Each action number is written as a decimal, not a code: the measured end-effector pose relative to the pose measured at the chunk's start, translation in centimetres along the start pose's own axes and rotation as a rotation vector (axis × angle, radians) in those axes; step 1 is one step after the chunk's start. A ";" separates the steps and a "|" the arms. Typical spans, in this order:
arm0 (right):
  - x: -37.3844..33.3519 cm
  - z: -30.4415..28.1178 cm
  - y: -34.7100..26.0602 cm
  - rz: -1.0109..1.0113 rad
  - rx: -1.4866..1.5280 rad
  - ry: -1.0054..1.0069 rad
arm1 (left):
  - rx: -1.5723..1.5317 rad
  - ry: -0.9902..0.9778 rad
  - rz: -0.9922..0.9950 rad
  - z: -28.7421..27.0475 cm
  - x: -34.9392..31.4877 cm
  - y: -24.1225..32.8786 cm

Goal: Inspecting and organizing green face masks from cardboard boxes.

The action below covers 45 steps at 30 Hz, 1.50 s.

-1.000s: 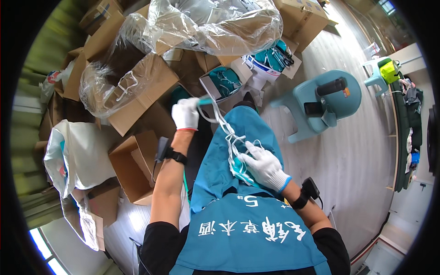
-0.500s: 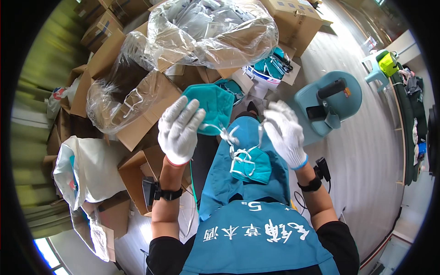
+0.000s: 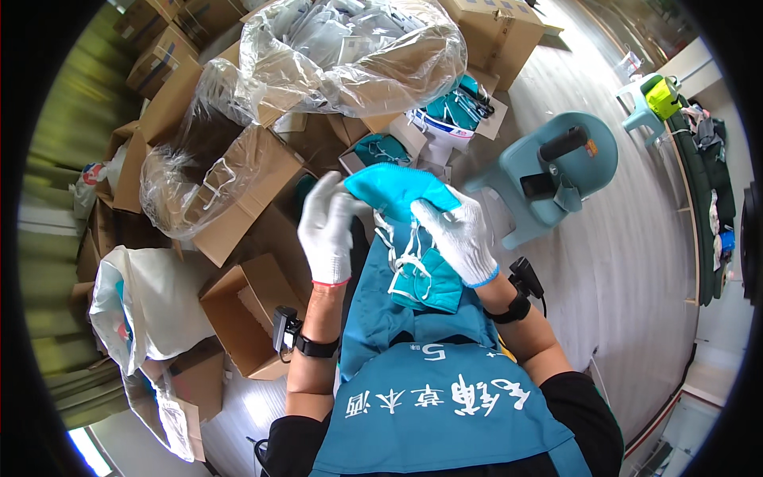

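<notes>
In the head view, the gloved right hand pinches the lower right edge of a teal mask between the thumb, laid along its near face, and fingers that are mostly hidden behind it. The mask is held up above the lap, its cupped back bowed toward the far side. The gloved left hand is raised just beside the mask's left end with its fingers apart and somewhat blurred; it does not appear to grip anything, though whether a fingertip touches the edge I cannot tell. Below, on the lap of the blue apron, lies a second teal piece, with white straps looped and knotted over it and up toward the held mask; which straps belong to which piece is unclear. Handling of the held mask looks partway along: it is lifted clear of the lap, but the straps below it hang tangled, and the piece on the lap is in neither hand. Beyond the knees, more teal masks sit bunched in a small open box and in a white tub; whether those are finished or waiting cannot be told. A blue-grey chair stands to the right.
</notes>
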State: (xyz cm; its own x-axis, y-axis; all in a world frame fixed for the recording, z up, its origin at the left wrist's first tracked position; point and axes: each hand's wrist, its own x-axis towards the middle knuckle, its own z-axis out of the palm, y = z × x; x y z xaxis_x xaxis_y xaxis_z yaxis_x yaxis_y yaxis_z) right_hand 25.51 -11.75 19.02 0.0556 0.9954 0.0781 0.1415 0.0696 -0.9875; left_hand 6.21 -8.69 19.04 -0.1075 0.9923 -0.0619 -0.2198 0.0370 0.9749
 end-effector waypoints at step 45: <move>-0.4 -1.1 5.4 0.566 0.668 -0.065 | -0.463 -0.056 -0.185 -0.7 6.5 -5.8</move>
State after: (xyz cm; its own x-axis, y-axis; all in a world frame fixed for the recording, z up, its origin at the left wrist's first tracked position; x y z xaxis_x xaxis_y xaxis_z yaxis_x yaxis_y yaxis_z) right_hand 27.33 -11.85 13.79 -0.1172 0.8925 -0.4356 -0.4994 -0.4321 -0.7509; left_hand 6.14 -2.54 12.89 0.0234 0.9793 -0.2012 -0.6387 0.1694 0.7505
